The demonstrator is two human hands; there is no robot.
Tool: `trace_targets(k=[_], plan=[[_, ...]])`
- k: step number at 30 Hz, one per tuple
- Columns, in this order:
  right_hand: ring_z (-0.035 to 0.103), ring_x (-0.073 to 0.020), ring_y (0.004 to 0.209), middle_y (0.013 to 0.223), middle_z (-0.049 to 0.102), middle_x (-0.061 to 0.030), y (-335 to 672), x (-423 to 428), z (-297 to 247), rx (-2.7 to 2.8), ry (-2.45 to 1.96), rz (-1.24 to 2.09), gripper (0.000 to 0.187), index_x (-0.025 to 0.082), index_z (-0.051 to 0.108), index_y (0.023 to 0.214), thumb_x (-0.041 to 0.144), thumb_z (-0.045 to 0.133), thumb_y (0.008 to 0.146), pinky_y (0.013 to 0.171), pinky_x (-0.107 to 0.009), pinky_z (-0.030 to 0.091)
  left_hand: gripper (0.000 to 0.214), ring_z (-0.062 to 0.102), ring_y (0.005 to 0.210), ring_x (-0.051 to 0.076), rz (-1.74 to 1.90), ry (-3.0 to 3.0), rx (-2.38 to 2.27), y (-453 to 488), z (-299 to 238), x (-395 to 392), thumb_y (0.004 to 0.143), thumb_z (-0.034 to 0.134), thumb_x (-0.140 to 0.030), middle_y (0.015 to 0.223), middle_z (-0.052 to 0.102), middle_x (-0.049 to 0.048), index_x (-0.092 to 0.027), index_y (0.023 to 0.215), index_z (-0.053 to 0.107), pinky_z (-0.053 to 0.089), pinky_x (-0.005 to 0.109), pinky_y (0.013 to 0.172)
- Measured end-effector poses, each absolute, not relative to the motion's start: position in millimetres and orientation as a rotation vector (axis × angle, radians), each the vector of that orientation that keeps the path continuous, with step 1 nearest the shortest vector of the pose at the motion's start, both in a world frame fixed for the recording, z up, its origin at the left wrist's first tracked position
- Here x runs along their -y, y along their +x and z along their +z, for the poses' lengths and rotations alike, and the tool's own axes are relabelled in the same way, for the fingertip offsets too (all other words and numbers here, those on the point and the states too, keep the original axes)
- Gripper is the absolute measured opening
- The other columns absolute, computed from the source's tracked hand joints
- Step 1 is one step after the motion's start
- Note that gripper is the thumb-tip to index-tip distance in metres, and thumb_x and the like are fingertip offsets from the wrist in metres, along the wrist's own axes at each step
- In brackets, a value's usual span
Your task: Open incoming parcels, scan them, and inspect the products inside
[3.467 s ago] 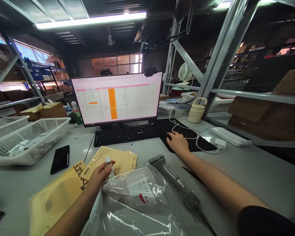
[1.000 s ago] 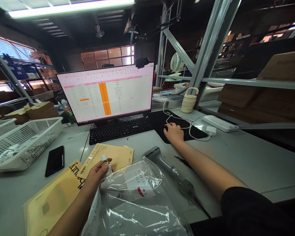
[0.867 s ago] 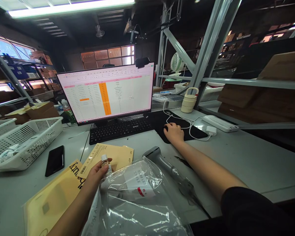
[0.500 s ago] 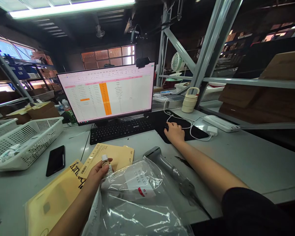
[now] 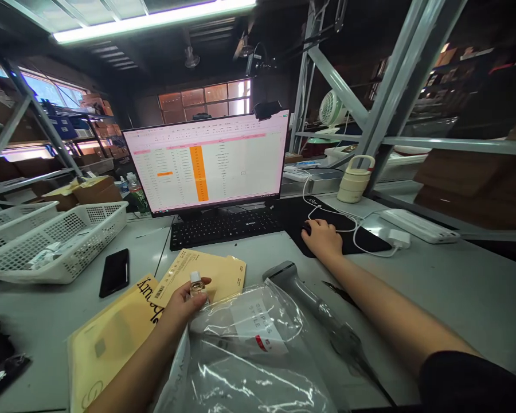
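Head view puts the small bottle (image 5: 195, 283) in the middle: we hold it upright in our left hand (image 5: 183, 307), with the thumb and the fingers closed around its body and the white cap free on top. It is on the near side of the keyboard (image 5: 226, 225), lifted just above a yellow envelope (image 5: 223, 275) that lies on the desk (image 5: 456, 287). A clear plastic bag (image 5: 249, 355) with a white label lies nearer to us than the keyboard too, and its loose film touches our left wrist. A grey scanner (image 5: 284, 275) lies partly under this bag.

To the right of the keyboard is our right hand (image 5: 324, 241). It is curved down over the mouse (image 5: 306, 228) on the black mouse pad (image 5: 361, 244), with the fingers bent and covering nearly all of it. Behind the keyboard the monitor (image 5: 206, 163) shows a spreadsheet with one orange column. To the left of the keyboard lie a black phone (image 5: 114, 272) and a white basket (image 5: 69, 241).

We judge the step in hand to be a check: the bottle is held ready while the mouse works in the sheet. Any move of the bottle calls, we think, for a firm pinch, because it is small and smooth, and for care with the slippery film beside it.
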State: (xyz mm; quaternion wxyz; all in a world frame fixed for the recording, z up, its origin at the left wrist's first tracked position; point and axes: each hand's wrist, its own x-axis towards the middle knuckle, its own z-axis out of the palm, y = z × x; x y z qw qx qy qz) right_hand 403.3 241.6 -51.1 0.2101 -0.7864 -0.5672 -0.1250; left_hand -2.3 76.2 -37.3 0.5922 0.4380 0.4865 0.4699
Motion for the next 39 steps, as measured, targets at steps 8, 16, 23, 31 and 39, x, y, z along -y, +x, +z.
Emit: trace_targets(k=[8,16,23,31,39], plan=[[0.055,-0.0326,0.114,0.136,0.058,-0.0156,403.7,-241.6,-50.9,1.586,-2.195,-0.353,0.038,0.02,0.065,0.125,0.035,0.046,0.097,0.085,-0.043,0.049,0.073,0.066,0.09,0.026,1.143,1.078,-1.089,4.9,-30.0,-66.4,0.052,0.092,-0.056,0.099,0.074,0.0118,-0.016,0.109,0.073,0.048,0.034,0.083],[0.054,-0.0326,0.115,0.137,0.058,-0.0152,405.4,-244.6,-53.8,1.576,-2.205,-0.353,0.038,0.02,0.064,0.126,0.035,0.045,0.097,0.086,-0.044,0.048,0.057,0.065,0.096,0.026,1.017,1.244,-1.08,4.0,-32.3,-59.4,0.063,0.088,-0.036,0.112,0.073,0.0121,-0.018,0.114,0.073,0.047,0.032,0.081],[0.054,-0.0325,0.115,0.135,0.059,-0.0146,404.7,-243.7,-53.7,1.553,-2.188,-0.353,0.038,0.02,0.064,0.127,0.034,0.046,0.097,0.087,-0.044,0.047,0.044,0.064,0.106,0.027,0.878,1.388,-1.015,3.3,-37.2,-55.9,0.068,0.081,-0.022,0.117,0.072,0.0094,-0.022,0.111,0.072,0.046,0.033,0.089],[0.057,-0.0378,0.113,0.129,0.061,-0.0227,399.5,-236.0,-53.4,1.544,-2.134,-0.325,0.04,0.014,0.064,0.126,0.034,0.051,0.094,0.085,-0.049,0.049,0.032,0.065,0.103,0.027,0.696,1.551,-0.923,7.4,-21.1,-46.4,0.068,0.08,-0.021,0.106,0.074,0.0075,-0.019,0.1,0.076,0.046,0.033,0.091],[0.041,-0.0461,0.139,0.153,0.045,-0.0187,372.9,-224.6,5.4,1.739,-1.749,-0.316,0.055,0.021,0.048,0.145,0.042,0.04,0.095,0.109,-0.067,0.034,0.042,0.064,0.095,0.022,0.601,1.683,-0.88,3.1,-21.7,-50.1,0.07,0.085,-0.035,0.102,0.073,0.0065,-0.017,0.107,0.073,0.047,0.033,0.086]])
